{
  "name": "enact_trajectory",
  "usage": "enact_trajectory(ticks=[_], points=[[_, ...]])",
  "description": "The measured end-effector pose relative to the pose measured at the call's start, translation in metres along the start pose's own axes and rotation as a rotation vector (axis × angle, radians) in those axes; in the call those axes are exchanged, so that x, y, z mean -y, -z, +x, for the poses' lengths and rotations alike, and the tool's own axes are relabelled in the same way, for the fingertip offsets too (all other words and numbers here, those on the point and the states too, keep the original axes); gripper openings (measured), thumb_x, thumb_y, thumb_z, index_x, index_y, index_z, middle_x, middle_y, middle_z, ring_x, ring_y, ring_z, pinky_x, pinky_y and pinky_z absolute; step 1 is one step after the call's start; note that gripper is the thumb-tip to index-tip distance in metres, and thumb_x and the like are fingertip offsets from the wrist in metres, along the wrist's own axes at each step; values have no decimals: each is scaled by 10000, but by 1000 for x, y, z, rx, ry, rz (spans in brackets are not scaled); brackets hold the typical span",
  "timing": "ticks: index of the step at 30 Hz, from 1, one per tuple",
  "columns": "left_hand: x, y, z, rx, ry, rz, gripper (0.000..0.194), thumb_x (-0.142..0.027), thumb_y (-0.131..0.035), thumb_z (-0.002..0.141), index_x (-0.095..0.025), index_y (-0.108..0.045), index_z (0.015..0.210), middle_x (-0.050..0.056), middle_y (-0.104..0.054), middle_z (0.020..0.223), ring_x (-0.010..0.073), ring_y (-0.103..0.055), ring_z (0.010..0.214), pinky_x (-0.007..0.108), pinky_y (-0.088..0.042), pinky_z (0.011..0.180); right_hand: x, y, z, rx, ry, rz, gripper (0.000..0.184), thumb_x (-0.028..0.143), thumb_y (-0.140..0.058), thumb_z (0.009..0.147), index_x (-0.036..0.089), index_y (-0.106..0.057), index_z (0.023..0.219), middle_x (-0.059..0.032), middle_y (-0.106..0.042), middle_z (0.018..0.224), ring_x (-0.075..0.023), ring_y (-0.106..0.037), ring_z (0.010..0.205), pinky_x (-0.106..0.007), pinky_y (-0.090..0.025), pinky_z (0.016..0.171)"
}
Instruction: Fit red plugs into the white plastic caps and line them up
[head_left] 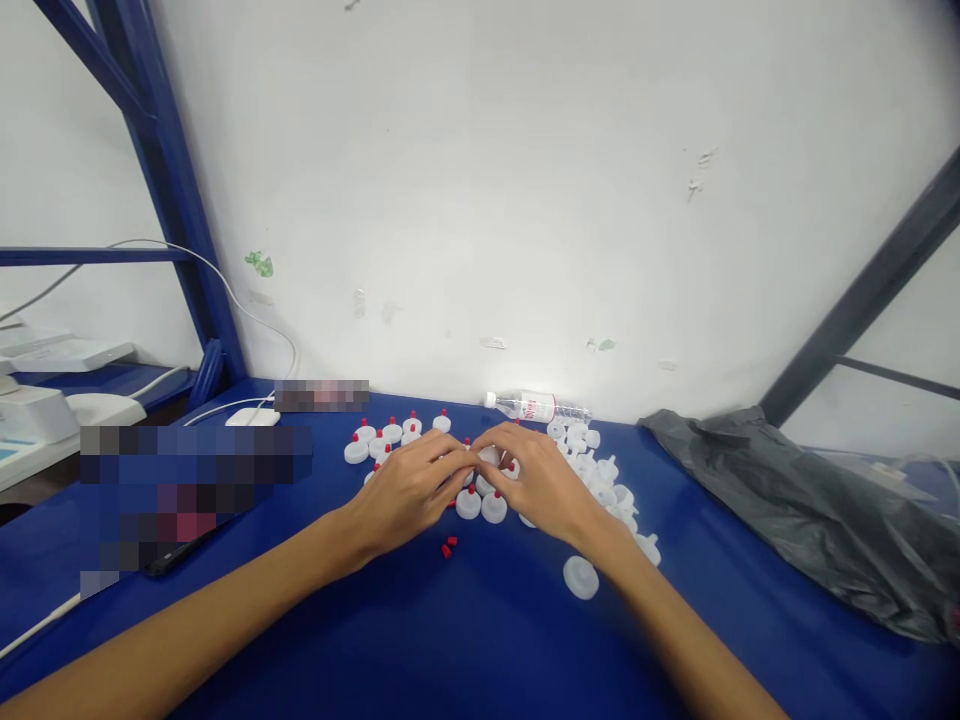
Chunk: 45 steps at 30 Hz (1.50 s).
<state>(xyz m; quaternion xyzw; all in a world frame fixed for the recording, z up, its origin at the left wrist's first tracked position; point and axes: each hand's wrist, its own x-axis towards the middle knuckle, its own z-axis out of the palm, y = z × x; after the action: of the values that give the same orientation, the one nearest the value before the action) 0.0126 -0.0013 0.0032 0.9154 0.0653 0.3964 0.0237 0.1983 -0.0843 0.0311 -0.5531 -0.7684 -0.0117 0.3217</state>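
My left hand [416, 485] and my right hand [536, 480] meet over the middle of the blue table. Between the right thumb and fingers sits a white plastic nozzle cap [490, 456]. The left fingers are pinched together at its left side; what they hold is hidden. Around and beneath both hands stand several white nozzle caps with red tips [468, 504], with more of them [356, 450] to the left. Two small loose red tips [448, 549] lie in front of my left hand. Right of my right hand is a pile of white nozzle caps without red tips [604, 480].
A plastic bottle [536, 406] lies by the wall. Grey plastic sheeting [810, 520] covers the right side. One white cap [580, 577] lies near my right forearm. At left are a white charger-like box [253, 417], cables, a blurred dark item and a blue frame post [176, 190].
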Motion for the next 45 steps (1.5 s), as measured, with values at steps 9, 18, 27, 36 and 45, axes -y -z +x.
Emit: enact_trajectory(ticks=[9, 18, 27, 36, 45], points=[[4, 1, -2, -14, 24, 74, 223, -127, -506, 968, -168, -670, 1113, 79, -681, 975, 178, -627, 873, 296, -534, 743, -5, -2, 0, -8, -18, -19, 121, 265, -594, 948, 228, -676, 1028, -51, -700, 1080, -209, -647, 993, -373, -497, 889], [2, 1, 0, -15, 118, -130, 234, -165, -489, 982, -181, -712, 1053, 79, -719, 976, 162, -663, 841, 290, -550, 747, -2, -4, -2, -13, 18, 0, 112, 234, -605, 941, 239, -686, 1018, -33, -713, 1068, -200, -645, 997, -366, -503, 895], [-1, 10, 13, -35, 674, -1028, 534, -322, -782, 780, -202, -589, 1263, 98, -675, 1149, 228, -654, 1043, 358, -569, 861, 4, 2, -2, -172, 129, 70, 128, 249, -655, 919, 295, -726, 1016, -22, -748, 1080, -251, -589, 1131, -467, -489, 966], [-7, 13, 12, 157, 741, -1306, 369, -339, -775, 784, -101, -722, 1062, 108, -752, 919, 226, -716, 857, 357, -562, 827, 13, 0, -7, -145, 143, 147, 250, 199, -653, 912, 354, -723, 1096, 2, -752, 969, -244, -574, 1167, -461, -488, 959], [-4, 18, 13, 145, 562, -723, 309, -401, -510, 959, -172, -682, 1075, 68, -723, 985, 230, -662, 929, 360, -521, 835, 12, 24, -1, -165, 48, 76, 99, 325, -638, 929, 275, -709, 975, -29, -727, 1018, -221, -631, 997, -398, -477, 912]])
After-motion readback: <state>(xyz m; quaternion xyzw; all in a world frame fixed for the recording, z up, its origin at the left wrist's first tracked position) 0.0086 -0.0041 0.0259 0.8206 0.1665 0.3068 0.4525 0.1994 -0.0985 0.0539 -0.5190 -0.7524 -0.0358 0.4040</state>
